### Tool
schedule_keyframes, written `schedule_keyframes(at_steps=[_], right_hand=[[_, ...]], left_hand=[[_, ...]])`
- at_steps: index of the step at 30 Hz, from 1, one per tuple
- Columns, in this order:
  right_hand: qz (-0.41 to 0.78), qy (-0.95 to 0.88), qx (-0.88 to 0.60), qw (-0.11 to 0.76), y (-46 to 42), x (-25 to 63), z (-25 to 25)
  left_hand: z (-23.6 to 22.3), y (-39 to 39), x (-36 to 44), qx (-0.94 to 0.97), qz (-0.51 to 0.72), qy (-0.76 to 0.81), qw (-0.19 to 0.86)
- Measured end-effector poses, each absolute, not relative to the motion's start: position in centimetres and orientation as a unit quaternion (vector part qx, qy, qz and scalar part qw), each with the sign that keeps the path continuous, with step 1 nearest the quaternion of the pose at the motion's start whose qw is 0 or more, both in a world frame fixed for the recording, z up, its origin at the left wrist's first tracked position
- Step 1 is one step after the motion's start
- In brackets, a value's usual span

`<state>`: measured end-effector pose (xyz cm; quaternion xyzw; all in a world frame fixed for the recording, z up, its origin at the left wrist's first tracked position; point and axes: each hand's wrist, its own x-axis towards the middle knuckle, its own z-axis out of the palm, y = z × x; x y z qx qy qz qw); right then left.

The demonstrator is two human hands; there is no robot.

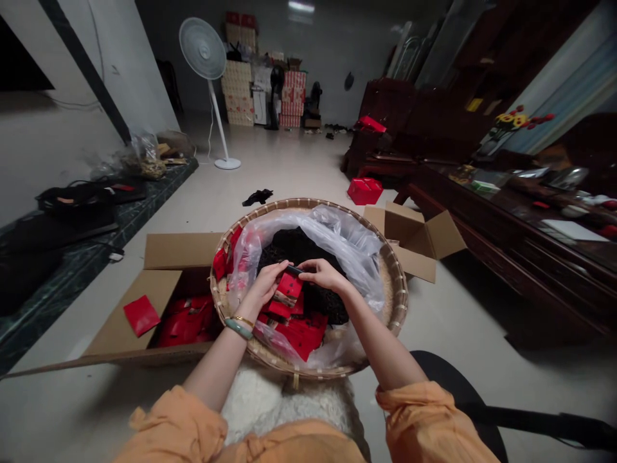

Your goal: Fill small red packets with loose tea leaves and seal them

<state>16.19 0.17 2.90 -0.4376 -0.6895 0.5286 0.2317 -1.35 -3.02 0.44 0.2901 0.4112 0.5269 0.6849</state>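
Two open cardboard boxes stand on the floor: the first box (159,251) is left of the left hand (263,289), and the second box (414,235) is beyond the right hand (322,273). Between them, just under both hands, is one round woven bamboo tray (396,289). It is lined with one clear plastic bag (332,235), and in this bag, just past the hands, lies one heap of dark loose leaves (299,247), maybe tea. Both hands are closed in a pinch, and together they grip one small red packet (289,287) at its top edge. Below the hands, more red packets (299,334) lie in the bag; I cannot count them exactly. Left of the left hand, a pile of red packets (186,321) sits in the first box, and one single red packet (141,315) lies on its flap. The left wrist wears two bangles (238,325), one gold and one green.
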Motion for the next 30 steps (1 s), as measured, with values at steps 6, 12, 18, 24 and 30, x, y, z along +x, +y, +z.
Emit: schedule_keyframes(at_steps=[6,12,18,24,30], right_hand=[[0.515,-0.696,-0.438,0.242,0.4,16.3,2.9],[0.518,-0.691,-0.444,0.238,0.4,15.9,2.4],[0.531,-0.683,-0.443,0.237,0.4,15.6,2.1],[0.527,-0.683,-0.441,0.248,0.4,16.1,2.0],[0.501,-0.682,-0.465,0.262,0.0,17.1,2.2]], left_hand=[[0.8,-2.6,-1.2,0.295,0.524,0.415,0.683],[0.7,-2.9,-1.4,0.279,0.531,0.413,0.685],[0.3,-3.0,-1.5,0.274,0.537,0.413,0.682],[0.4,-2.8,-1.1,0.286,0.531,0.412,0.684],[0.8,-2.7,-0.4,0.295,0.509,0.409,0.697]])
